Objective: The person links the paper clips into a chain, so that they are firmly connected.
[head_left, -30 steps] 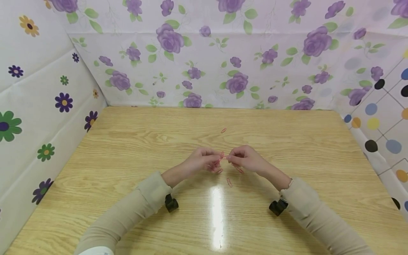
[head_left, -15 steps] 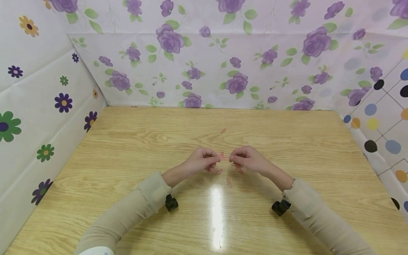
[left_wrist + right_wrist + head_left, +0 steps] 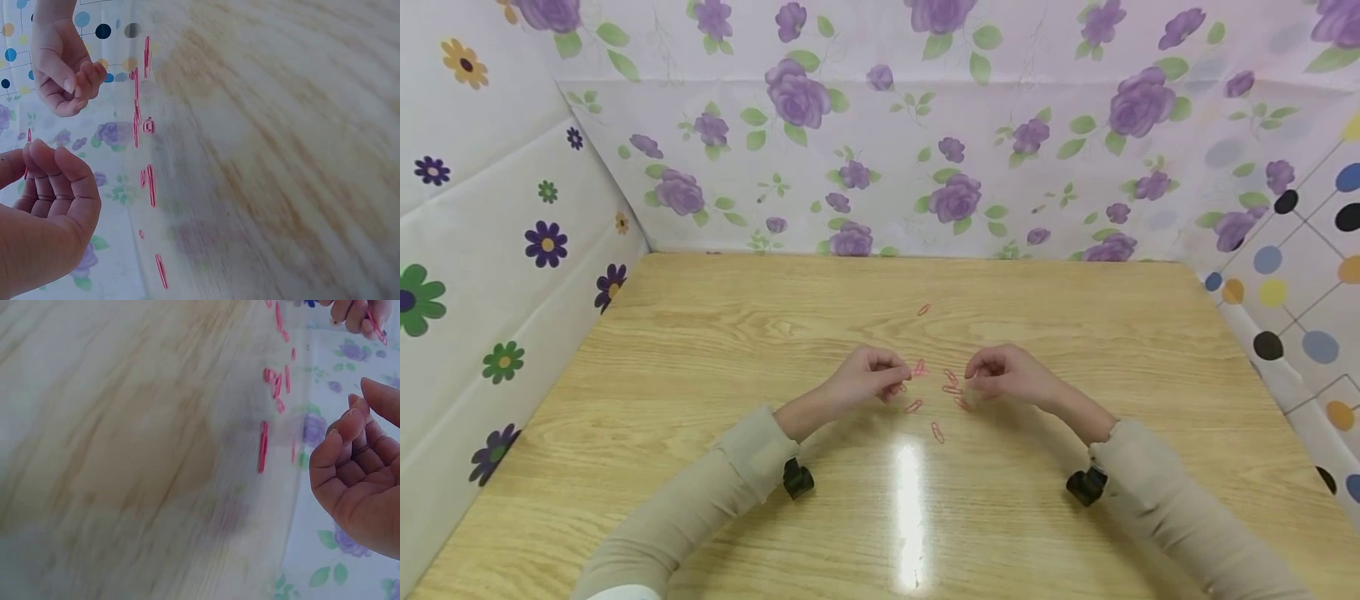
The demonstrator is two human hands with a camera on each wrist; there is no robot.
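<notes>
In the head view my left hand [image 3: 868, 377] is raised over the middle of the wooden table, pinching a pink paper clip [image 3: 376, 327] between thumb and fingertips; the clip shows best in the right wrist view. Facing it, my right hand [image 3: 1013, 379] hovers to the right with loosely curled fingers. Nothing shows between its thumb and index finger [image 3: 350, 422] in the right wrist view. Several more pink paper clips lie between and around the hands, among them a clip [image 3: 937, 432] closest to the front and a clip [image 3: 924, 309] farther back.
The wood-grain table [image 3: 737, 333] ends at a flowered cloth [image 3: 880, 150] behind. Patterned sheets [image 3: 497, 250] stand along the sides. A small black camera sits on each wrist, and a light reflection runs down the front of the table.
Both hands were together at a clip; now they have parted, the right hand moving right and letting go. The left hand still holds its clip. An additional clip shows near the right hand.
</notes>
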